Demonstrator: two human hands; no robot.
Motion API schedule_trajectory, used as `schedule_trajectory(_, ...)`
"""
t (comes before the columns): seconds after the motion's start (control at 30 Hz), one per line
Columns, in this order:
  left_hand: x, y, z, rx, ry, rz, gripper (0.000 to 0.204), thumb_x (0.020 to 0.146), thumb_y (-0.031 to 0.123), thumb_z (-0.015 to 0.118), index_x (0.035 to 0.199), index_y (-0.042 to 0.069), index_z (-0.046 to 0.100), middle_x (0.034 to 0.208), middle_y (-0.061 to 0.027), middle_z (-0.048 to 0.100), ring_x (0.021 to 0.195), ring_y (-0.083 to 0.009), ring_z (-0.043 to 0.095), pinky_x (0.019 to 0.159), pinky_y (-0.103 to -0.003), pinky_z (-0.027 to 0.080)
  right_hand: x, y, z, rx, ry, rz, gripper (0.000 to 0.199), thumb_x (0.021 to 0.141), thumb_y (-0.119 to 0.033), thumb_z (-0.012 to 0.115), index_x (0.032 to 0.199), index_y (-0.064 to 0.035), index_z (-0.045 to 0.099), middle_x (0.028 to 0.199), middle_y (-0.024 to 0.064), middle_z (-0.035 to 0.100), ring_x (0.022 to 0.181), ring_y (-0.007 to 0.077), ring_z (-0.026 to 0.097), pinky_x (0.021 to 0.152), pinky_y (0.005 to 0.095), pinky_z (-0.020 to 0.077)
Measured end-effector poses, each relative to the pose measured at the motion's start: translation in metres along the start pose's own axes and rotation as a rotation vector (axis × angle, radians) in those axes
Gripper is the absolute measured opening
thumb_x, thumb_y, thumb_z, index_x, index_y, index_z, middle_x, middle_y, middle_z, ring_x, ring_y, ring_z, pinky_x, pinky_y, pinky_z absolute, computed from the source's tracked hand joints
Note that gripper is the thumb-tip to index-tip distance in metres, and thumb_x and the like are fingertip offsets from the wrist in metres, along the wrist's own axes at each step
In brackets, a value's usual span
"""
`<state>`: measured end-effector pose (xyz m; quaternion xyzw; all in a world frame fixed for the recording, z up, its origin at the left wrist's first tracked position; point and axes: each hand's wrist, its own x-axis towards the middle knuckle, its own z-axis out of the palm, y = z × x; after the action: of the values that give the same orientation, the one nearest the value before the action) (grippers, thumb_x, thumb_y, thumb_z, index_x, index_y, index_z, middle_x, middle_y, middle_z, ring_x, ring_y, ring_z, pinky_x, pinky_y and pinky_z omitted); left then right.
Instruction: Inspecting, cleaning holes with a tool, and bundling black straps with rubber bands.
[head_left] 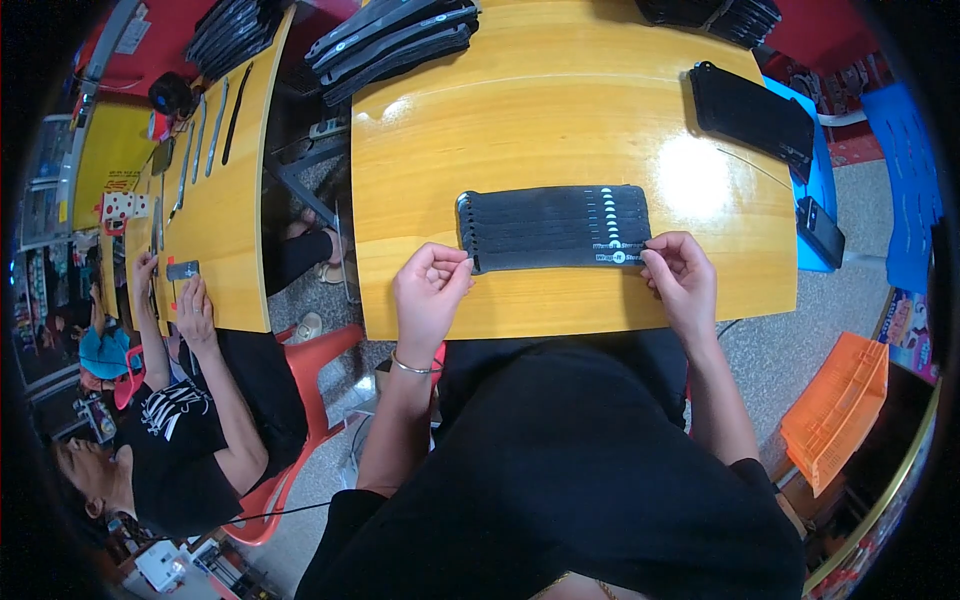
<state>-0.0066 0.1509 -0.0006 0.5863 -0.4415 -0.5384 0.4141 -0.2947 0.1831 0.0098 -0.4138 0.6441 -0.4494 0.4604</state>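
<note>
A row of overlapping black fabric straps (pixel 545 225) lies flat on the wooden table before me, with white print lined up at its right end and small holes along its left end. My left hand (pixel 432 285) pinches the left end of the nearest strap between thumb and fingertips. At the other end of that same strap, my right hand (pixel 682 277) pinches its right tip. The nearest strap stretches straight between both hands, along the front edge of the row.
Stacks of black straps (pixel 395 45) stand at the far left, and a black bundle (pixel 752 115) lies far right. A phone (pixel 820 233) sits beside the table on something blue. An orange basket (pixel 835 410) is at right. A co-worker (pixel 190 420) handles a strap at the left table (pixel 235 215).
</note>
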Motion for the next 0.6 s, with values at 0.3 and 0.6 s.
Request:
schedule_trajectory(0.3,0.0003,-0.0013,0.0002,0.036,0.011,-0.008,0.007,0.083,-0.004,0.063,0.087,-0.003,0.058,0.076,-0.0045,0.06,0.066,-0.0073,0.06,0.06,-0.018,0.051,0.0011,0.0017,0.0024,-0.043,0.013,-0.011,0.009,0.085,-0.002,0.064,0.092,0.0,0.058,0.077,0.0014,0.061,0.064,0.0053,0.058,0.055,0.0181,0.0452)
schedule_trajectory(0.6,0.0014,-0.0007,0.0018,0.071,0.025,0.011,0.006,0.082,-0.004,0.063,0.085,-0.003,0.058,0.075,-0.0041,0.06,0.065,-0.0072,0.059,0.058,-0.018,0.05,0.0035,-0.0004,0.0036,-0.05,0.027,-0.016,0.01,0.085,-0.002,0.064,0.092,0.0006,0.058,0.077,0.0018,0.061,0.063,0.0053,0.058,0.053,0.0178,0.0449)
